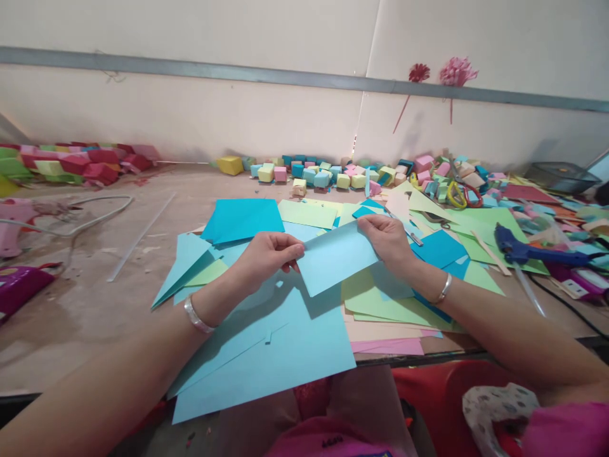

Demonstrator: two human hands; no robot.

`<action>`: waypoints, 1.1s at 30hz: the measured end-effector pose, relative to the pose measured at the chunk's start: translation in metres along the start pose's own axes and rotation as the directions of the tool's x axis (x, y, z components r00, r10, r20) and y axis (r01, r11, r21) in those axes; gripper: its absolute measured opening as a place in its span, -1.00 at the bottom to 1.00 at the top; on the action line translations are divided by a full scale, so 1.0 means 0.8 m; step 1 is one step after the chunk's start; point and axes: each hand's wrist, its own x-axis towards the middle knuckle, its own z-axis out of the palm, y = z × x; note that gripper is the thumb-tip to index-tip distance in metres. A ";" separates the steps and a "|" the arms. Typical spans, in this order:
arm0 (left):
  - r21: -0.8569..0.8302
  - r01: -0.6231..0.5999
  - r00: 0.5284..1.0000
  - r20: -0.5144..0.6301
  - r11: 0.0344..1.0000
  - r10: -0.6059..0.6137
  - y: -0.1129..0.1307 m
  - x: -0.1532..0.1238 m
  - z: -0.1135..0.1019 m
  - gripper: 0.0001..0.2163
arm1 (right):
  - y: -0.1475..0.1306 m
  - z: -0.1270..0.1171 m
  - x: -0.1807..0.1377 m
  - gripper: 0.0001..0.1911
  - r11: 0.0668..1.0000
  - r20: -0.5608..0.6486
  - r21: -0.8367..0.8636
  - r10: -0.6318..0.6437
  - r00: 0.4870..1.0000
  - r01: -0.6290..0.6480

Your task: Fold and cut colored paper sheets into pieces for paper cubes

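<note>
A small light-blue paper sheet (pixel 335 257) is held up above the table between both my hands. My left hand (pixel 266 257) pinches its left edge, fingers closed on it. My right hand (pixel 387 238) grips its upper right corner, fingers curled around the edge. Both wrists wear a silver bangle. Under the hands lie large light-blue sheets (pixel 280 343), with green sheets (pixel 380 304) and pink sheets (pixel 390 343) to the right.
A blue glue gun (pixel 528 251) lies at the right with its cord. Several small folded paper boxes (pixel 328 174) line the back; red and green ones (pixel 71 162) pile at the far left. Scissors (pixel 461 193) rest at the back right. Another glue gun (pixel 19 222) sits left.
</note>
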 end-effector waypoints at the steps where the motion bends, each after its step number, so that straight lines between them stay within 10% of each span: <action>1: -0.005 0.001 1.000 -0.001 1.000 -0.001 -0.001 0.000 0.000 -0.77 | -0.001 -0.001 0.000 -0.59 1.000 0.018 -0.006 0.022 1.000 -0.022; 17: -0.029 -0.006 0.994 -0.106 1.000 0.003 -0.017 0.014 -0.014 -0.77 | -0.006 -0.013 0.001 -0.68 0.979 0.147 -0.181 0.116 0.982 -0.089; 23: 0.049 0.056 0.998 0.008 0.997 -0.056 -0.012 0.013 -0.019 -0.82 | 0.000 -0.025 0.005 -0.72 0.951 0.321 -0.238 -0.116 0.940 0.198; 33: 0.337 -0.052 0.998 0.035 0.940 0.043 -0.011 0.010 -0.013 -0.80 | 0.006 -0.023 0.003 -0.83 0.866 0.585 -0.386 -0.037 0.811 0.318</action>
